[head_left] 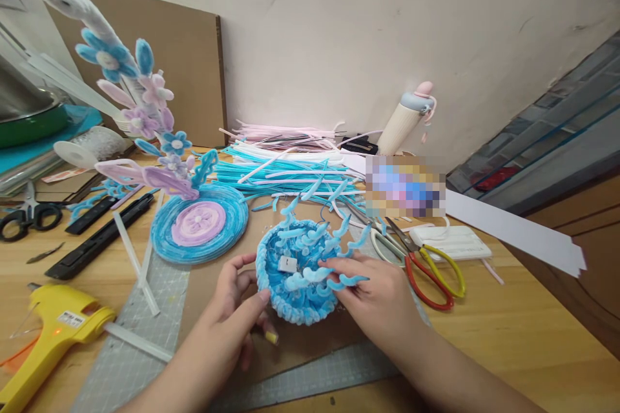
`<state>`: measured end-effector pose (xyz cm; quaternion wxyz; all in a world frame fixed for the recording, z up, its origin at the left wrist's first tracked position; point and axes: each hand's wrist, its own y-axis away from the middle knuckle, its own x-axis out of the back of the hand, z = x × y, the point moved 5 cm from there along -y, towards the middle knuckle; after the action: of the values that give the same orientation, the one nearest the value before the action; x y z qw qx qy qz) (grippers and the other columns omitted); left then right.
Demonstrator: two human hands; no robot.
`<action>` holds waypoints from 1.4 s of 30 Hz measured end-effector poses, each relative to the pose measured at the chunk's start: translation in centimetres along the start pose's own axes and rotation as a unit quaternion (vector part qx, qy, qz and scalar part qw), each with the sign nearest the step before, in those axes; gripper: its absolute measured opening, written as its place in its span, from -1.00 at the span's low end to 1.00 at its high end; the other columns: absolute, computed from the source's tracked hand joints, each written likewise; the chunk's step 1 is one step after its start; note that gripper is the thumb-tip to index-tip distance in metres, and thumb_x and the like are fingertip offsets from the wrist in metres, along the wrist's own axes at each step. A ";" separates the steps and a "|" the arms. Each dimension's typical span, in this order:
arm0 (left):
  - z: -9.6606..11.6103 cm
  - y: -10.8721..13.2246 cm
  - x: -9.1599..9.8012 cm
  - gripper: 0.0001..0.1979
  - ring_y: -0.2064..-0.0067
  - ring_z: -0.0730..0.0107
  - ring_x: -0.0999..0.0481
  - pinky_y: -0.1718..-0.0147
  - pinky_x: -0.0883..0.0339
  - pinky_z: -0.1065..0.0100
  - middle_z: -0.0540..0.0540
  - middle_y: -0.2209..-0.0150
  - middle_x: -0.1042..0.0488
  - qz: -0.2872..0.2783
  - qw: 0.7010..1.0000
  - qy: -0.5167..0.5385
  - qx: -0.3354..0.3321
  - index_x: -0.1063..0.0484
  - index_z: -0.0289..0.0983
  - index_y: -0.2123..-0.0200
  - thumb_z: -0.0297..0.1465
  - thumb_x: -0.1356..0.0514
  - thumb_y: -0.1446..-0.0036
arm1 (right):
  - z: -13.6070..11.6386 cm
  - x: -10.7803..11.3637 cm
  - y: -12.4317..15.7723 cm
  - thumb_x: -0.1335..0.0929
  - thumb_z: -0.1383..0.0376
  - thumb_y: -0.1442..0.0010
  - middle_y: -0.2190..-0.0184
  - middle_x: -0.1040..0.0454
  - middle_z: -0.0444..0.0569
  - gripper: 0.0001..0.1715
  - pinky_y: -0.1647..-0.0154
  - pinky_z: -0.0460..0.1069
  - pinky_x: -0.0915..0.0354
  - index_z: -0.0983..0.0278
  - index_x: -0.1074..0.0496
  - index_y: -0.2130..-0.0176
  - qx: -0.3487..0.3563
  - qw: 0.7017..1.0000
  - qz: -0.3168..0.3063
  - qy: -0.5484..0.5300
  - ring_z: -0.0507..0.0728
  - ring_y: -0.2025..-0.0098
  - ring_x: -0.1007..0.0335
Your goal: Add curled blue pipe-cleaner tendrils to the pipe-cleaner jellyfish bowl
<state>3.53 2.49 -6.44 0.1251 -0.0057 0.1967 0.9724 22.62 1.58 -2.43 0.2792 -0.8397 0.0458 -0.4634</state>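
A round, hollow blue pipe-cleaner dome point(301, 316) with a braided rim is tilted toward me, its inside showing. Curled light-blue strands point(310, 275) stick out of it, and a small white block point(287, 264) sits within. My left hand point(237, 310) grips the dome's left edge, thumb on the rim and fingers behind. A small yellow object point(271, 337) shows beneath that hand; I cannot tell what it is. At the right side my right hand point(371, 290) has its thumb and fingers closed around the curled strands by the rim.
Cardboard point(213, 297) lies under the work, over a grey cutting mat point(130, 342). On the left are a yellow glue gun point(62, 322), a black utility knife point(99, 235) and a flower stand's blue base point(165, 226). Pipe cleaners point(285, 171) lie behind; red-and-yellow scissors point(431, 271) lie right.
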 end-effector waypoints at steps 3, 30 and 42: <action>0.1 0.1 0.0 -0.45 0.50 0.48 -0.50 0.82 -0.09 0.63 -0.28 -0.03 -0.31 0.000 1.000 0.001 0.000 0.08 -0.17 -0.10 -0.24 -0.12 -0.13 | 0.0 0.0 0.0 -0.33 0.48 -0.10 0.42 -0.65 -0.11 -0.70 0.30 -0.03 -0.42 0.18 -0.62 0.29 -0.001 1.000 -0.001 -0.001 0.13 0.43 -0.58; -0.4 -0.2 0.1 -0.43 0.50 0.46 -0.52 0.84 -0.10 0.63 -0.29 -0.03 -0.31 -0.007 1.000 0.008 0.000 0.08 -0.15 -0.11 -0.21 -0.14 -0.11 | 0.1 -0.1 0.0 -0.33 0.47 -0.13 0.40 -0.66 -0.09 -0.72 0.26 -0.02 -0.43 0.18 -0.60 0.29 -0.004 1.000 -0.006 -0.006 0.13 0.41 -0.59; -0.1 -0.1 0.0 -0.44 0.50 0.46 -0.51 0.83 -0.09 0.63 -0.28 -0.02 -0.33 0.005 1.000 0.010 0.000 0.07 -0.16 -0.10 -0.22 -0.14 -0.11 | 0.0 0.0 0.1 -0.33 0.47 -0.12 0.42 -0.65 -0.08 -0.72 0.31 -0.02 -0.43 0.20 -0.61 0.30 -0.007 1.000 -0.003 -0.001 0.14 0.42 -0.59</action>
<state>3.54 2.58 -6.54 0.1184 -0.0141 0.1975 0.9730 22.58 1.52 -2.47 0.2724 -0.8422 0.0460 -0.4631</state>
